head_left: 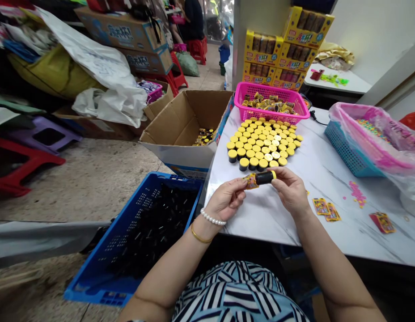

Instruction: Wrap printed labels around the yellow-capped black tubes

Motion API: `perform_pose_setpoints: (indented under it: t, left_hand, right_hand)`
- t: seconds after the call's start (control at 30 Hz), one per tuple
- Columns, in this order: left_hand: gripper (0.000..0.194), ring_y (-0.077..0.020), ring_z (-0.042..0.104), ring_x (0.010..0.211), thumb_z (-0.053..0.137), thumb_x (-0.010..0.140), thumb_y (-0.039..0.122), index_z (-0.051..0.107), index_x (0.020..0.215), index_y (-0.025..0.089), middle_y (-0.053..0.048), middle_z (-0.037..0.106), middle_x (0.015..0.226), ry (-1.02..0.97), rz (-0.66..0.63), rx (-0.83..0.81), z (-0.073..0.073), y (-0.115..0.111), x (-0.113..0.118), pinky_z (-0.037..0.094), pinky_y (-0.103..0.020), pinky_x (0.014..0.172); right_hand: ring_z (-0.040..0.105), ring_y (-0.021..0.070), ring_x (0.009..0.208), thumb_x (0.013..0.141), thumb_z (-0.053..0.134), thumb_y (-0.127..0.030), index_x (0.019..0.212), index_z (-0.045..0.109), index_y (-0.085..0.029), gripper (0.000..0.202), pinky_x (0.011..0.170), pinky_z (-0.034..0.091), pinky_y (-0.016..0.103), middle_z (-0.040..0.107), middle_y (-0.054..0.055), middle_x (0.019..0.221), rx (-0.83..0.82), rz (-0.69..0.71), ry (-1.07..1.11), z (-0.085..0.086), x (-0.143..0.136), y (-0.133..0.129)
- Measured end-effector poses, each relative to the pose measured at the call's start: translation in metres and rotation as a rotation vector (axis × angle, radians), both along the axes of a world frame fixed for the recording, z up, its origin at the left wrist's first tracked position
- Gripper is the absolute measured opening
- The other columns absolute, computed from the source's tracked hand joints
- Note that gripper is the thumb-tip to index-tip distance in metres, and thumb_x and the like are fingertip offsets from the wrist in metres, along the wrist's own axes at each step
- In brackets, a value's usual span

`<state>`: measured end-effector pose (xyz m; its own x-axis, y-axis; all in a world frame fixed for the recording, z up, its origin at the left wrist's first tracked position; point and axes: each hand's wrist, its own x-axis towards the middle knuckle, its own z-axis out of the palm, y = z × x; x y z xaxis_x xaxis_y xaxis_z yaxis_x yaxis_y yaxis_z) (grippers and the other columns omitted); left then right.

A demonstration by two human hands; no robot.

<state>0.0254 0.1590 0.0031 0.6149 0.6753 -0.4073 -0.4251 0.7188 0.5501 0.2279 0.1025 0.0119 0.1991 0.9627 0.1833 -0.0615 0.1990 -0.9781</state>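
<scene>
Between my hands, above the table's front part, is a small black container (264,178) lying sideways, its yellow cap toward the right. My left hand (229,197) pinches a yellow printed wrapper (251,181) at the container's left end. The fingers of my right hand (290,188) are closed around the yellow-capped end. Just beyond stand many upright black containers with yellow caps (259,143), packed close together. To the right of my right hand lie a few printed cards (326,209) and a small stack of them (382,222).
A pink basket (239,100) of wrapped pieces stands behind the capped containers. At right is a blue basket (345,143) lined with plastic. An open carton (163,129) and a blue crate (90,268) of black pieces are at left. A person (193,18) sits far back.
</scene>
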Motion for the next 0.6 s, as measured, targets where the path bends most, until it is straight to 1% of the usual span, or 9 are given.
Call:
perform_pose_setpoints:
  t: [0.1,0.23,0.37,0.43,0.53,0.6]
  left_hand:
    - [0.015,0.0018,0.040,0.041,0.077,0.081,0.014,0.065,0.090,0.011,0.000,0.066,0.080,-0.046,0.013,-0.050,-0.001,0.002,0.001,0.022,-0.008,0.029]
    - [0.013,0.0015,0.039,0.040,0.074,0.084,0.013,0.064,0.090,0.012,0.002,0.062,0.075,-0.080,0.018,-0.093,-0.001,0.005,0.000,0.021,-0.008,0.028]
    - [0.014,0.0022,0.036,0.039,0.075,0.084,0.015,0.062,0.086,0.012,0.001,0.065,0.078,-0.082,0.027,-0.084,-0.002,0.004,0.001,0.021,-0.009,0.029]
    - [0.016,0.0022,0.037,0.039,0.078,0.081,0.016,0.063,0.086,0.011,0.000,0.067,0.079,-0.065,0.046,-0.054,-0.002,0.002,0.003,0.021,-0.009,0.029]
    - [0.021,0.0006,0.044,0.041,0.082,0.075,0.017,0.065,0.084,0.010,-0.001,0.067,0.077,-0.052,0.095,-0.013,-0.004,-0.001,0.003,0.021,-0.009,0.029]
    - [0.022,-0.0007,0.047,0.043,0.084,0.074,0.020,0.067,0.083,0.010,-0.002,0.068,0.077,-0.050,0.107,0.019,-0.006,-0.002,0.003,0.022,-0.010,0.029]
  right_hand:
    - [0.069,0.0210,0.096,0.082,0.080,-0.036,0.112,0.071,-0.026,0.033,0.091,0.057,0.038,0.072,0.004,0.103,0.019,-0.056,-0.095,0.001,-0.001,-0.002]
    - [0.069,0.0213,0.097,0.084,0.080,-0.036,0.112,0.070,-0.025,0.032,0.093,0.057,0.039,0.070,0.006,0.106,0.027,-0.041,-0.171,0.003,-0.003,-0.006]
    - [0.069,0.0206,0.098,0.084,0.079,-0.035,0.110,0.069,-0.024,0.030,0.096,0.058,0.039,0.068,0.006,0.106,0.041,-0.088,-0.236,0.001,-0.007,-0.007]
    - [0.070,0.0208,0.101,0.085,0.078,-0.035,0.111,0.068,-0.024,0.030,0.095,0.059,0.037,0.068,0.008,0.113,0.045,-0.088,-0.235,0.001,-0.008,-0.007]
    - [0.073,0.0204,0.101,0.086,0.078,-0.035,0.114,0.068,-0.024,0.031,0.093,0.060,0.036,0.067,0.010,0.131,0.016,-0.021,-0.163,0.000,-0.011,-0.007]
    - [0.075,0.0197,0.099,0.086,0.078,-0.034,0.116,0.066,-0.024,0.033,0.093,0.061,0.036,0.067,0.011,0.134,-0.007,0.013,-0.115,-0.001,-0.013,-0.008]
